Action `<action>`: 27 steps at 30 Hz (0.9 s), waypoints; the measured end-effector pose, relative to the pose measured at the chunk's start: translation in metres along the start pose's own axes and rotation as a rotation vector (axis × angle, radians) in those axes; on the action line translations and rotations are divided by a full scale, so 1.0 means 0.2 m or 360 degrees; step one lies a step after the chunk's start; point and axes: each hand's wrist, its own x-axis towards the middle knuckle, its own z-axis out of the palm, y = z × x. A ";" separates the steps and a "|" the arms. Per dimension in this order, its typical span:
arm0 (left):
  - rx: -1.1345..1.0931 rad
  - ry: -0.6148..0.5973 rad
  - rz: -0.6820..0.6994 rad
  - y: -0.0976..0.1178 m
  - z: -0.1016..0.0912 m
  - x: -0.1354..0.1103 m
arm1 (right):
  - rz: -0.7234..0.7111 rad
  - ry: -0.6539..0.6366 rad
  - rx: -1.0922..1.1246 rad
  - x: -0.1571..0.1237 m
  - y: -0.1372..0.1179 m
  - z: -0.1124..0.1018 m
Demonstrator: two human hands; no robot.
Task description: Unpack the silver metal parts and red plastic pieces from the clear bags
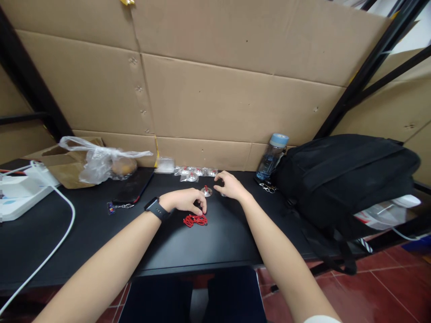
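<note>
I see the left hand [187, 200] curled over the red cords [195, 220]; I can't tell whether its fingertips grip a strand. The right hand [231, 185], apart from it, has thumb and forefinger parted near the silver disc [206, 193], which lies on the black table [232, 242] between both hands. I judge that careless lifting could tangle the cords, and a stray knuckle could knock the disc away.

A black desk [232, 242] bore a spread of small things
Red cords [195, 220] lay nearest its front edge, a silver disc [206, 192] behind them, clear packets [191, 176] farther back; a white power strip [16, 204] sat left, a water bottle [266, 165] and black backpack [336, 175] right
</note>
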 end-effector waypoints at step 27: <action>0.0337 0.1342 -0.0321 -0.01 -0.03 0.04 | 0.0041 -0.0013 0.0327 -0.04 0.02 -0.13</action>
